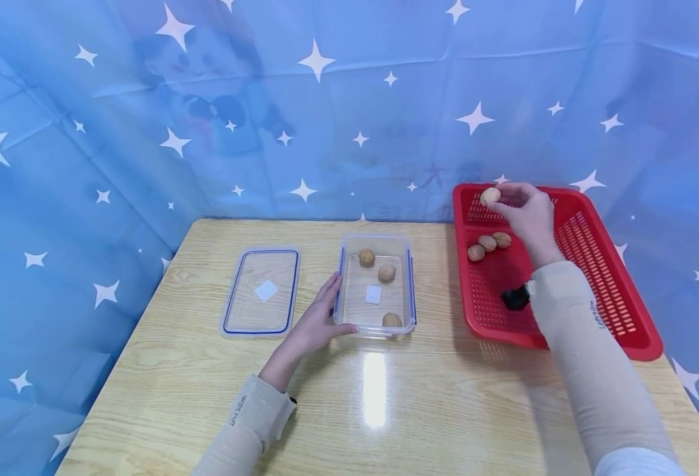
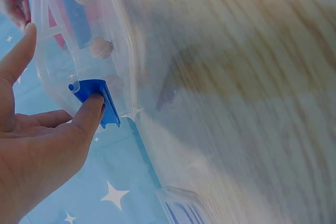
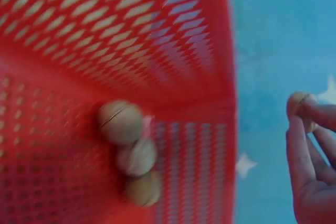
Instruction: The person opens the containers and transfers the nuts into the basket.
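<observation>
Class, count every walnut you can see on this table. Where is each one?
7. Three lie in the clear container. Three sit together in the red basket. One is pinched in the right hand.

Red perforated basket [image 1: 617, 291]; tan walnuts [image 1: 488, 243]; clear blue-clipped container [image 1: 410, 284]; pale woodgrain table [image 1: 206, 370]; behind it, blue white-starred cloth [image 1: 147, 99].

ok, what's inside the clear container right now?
Three walnuts lie in the clear container, plus a white square patch at its base. The left hand touches its outer wall and covers nothing inside.
</observation>
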The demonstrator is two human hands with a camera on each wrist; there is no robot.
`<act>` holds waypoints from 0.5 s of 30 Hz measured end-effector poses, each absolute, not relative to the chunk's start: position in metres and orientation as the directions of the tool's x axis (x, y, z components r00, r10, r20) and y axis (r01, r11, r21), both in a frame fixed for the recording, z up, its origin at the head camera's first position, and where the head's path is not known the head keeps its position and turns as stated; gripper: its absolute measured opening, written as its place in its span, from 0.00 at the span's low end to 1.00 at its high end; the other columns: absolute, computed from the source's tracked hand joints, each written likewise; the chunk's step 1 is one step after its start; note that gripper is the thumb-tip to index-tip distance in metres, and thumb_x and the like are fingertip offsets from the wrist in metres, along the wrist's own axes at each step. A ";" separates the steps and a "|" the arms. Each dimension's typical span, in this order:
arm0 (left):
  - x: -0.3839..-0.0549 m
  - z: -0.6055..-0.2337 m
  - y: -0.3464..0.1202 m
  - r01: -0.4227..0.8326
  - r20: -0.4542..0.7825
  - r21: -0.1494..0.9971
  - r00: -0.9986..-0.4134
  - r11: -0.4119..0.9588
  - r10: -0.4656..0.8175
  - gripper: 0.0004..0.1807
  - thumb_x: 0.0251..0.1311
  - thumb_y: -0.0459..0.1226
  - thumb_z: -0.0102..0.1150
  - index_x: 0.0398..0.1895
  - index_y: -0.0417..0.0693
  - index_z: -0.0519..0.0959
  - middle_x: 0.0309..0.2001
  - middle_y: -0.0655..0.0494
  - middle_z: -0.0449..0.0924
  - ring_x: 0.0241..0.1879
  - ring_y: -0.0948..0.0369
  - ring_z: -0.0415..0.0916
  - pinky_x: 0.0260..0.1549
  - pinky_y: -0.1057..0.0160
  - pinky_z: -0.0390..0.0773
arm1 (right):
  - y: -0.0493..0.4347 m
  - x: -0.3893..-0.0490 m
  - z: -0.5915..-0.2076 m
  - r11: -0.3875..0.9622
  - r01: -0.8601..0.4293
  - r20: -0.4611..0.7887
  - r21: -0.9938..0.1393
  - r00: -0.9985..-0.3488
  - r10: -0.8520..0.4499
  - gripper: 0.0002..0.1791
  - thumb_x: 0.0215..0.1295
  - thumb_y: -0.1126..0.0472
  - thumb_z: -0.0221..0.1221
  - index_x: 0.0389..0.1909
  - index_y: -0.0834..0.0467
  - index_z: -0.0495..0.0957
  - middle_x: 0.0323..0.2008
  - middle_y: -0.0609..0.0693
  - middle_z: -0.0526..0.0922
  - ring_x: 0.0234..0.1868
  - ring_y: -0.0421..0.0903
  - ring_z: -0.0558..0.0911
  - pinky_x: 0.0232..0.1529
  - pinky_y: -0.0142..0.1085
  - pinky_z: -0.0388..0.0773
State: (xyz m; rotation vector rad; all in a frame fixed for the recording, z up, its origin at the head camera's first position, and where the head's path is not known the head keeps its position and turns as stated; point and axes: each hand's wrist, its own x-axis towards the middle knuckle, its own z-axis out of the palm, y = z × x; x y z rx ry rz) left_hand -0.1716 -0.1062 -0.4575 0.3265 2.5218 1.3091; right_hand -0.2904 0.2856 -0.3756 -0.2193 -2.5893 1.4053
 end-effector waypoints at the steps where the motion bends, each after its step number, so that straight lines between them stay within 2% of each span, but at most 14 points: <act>1: -0.171 -0.458 -0.106 0.071 -0.141 0.824 -0.935 0.562 0.325 0.57 0.55 0.42 0.72 0.81 0.47 0.45 0.82 0.55 0.36 0.80 0.46 0.42 0.77 0.43 0.51 | 0.289 -0.291 -0.379 0.555 0.066 0.073 -0.829 -0.972 0.224 0.29 0.68 0.45 0.60 0.67 0.53 0.73 0.58 0.49 0.79 0.50 0.32 0.76 0.51 0.26 0.78; 6: -0.172 -0.459 -0.106 0.065 -0.147 0.824 -0.935 0.564 0.322 0.56 0.56 0.42 0.72 0.81 0.48 0.45 0.82 0.55 0.36 0.80 0.46 0.41 0.77 0.43 0.51 | 0.304 -0.292 -0.399 0.572 0.151 -0.020 -0.806 -0.973 0.229 0.31 0.71 0.45 0.57 0.69 0.56 0.69 0.65 0.59 0.74 0.59 0.48 0.75 0.64 0.49 0.77; 10: -0.172 -0.460 -0.106 0.064 -0.149 0.824 -0.934 0.563 0.325 0.56 0.56 0.42 0.72 0.81 0.48 0.45 0.82 0.54 0.36 0.80 0.46 0.41 0.77 0.43 0.51 | 0.318 -0.293 -0.414 0.567 0.189 -0.086 -0.802 -0.975 0.203 0.32 0.72 0.48 0.56 0.72 0.58 0.65 0.67 0.63 0.70 0.66 0.58 0.70 0.66 0.54 0.74; 15: -0.173 -0.460 -0.106 0.064 -0.146 0.825 -0.936 0.561 0.321 0.56 0.56 0.42 0.72 0.81 0.47 0.45 0.82 0.54 0.36 0.80 0.46 0.41 0.77 0.43 0.51 | 0.331 -0.294 -0.425 0.566 0.230 -0.160 -0.792 -0.972 0.172 0.33 0.72 0.51 0.57 0.72 0.61 0.64 0.68 0.66 0.66 0.67 0.62 0.66 0.66 0.58 0.72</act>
